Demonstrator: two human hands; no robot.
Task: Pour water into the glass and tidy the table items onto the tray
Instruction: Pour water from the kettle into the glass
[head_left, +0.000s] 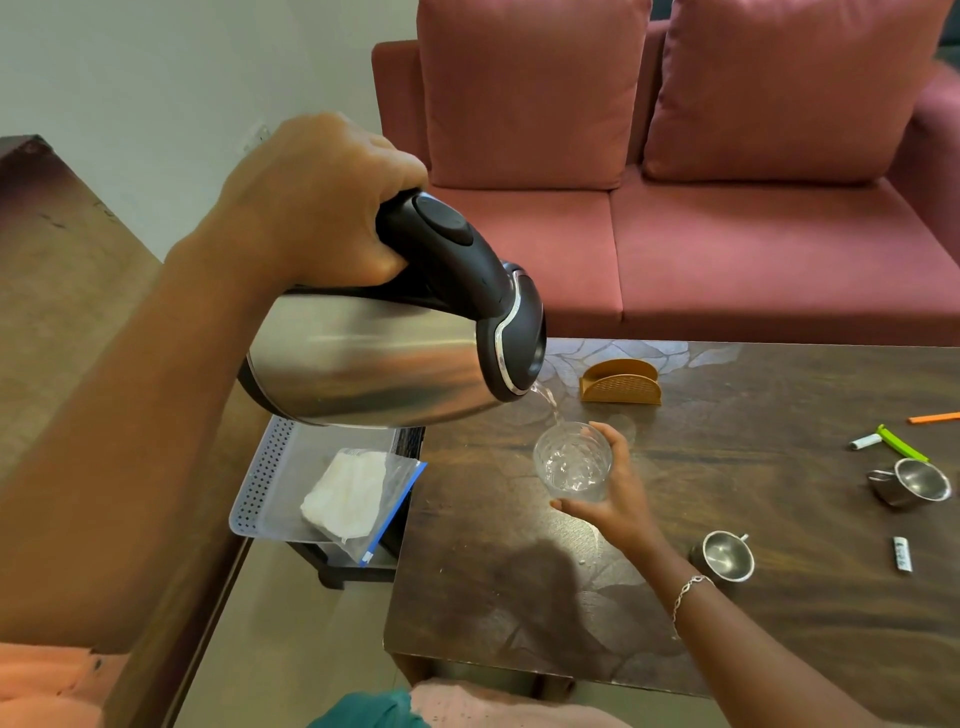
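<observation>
Head view, looking down: a pink sofa (727, 234) stands beyond both hands, and a dark wooden table (753, 613) lies beneath the right one. The left hand (322, 208), raised above and to the left of the right hand (618, 499), is wrapped round the black handle of a steel kettle (374, 358). The kettle is tipped so that its spout sits just above the glass, and a thin stream of water runs down into it. Below the left hand, just off the table's left edge, a clear perforated tray (257, 483) holds a zip bag (358, 493) with something white folded inside. Just beyond the right hand stands a tan napkin holder (621, 384). That hand curls its fingers and thumb round a clear glass (571, 462) holding a little water; whether the glass rests on the table cannot be told. Well right of it lie two steel cups (724, 555), a green clip (901, 441) and an orange pen (935, 417). Pouring appears to be the step in hand, with tidying not yet begun. The next move likely calls for levelling the kettle before the glass brims, then carrying the loose items leftward to the tray.
</observation>
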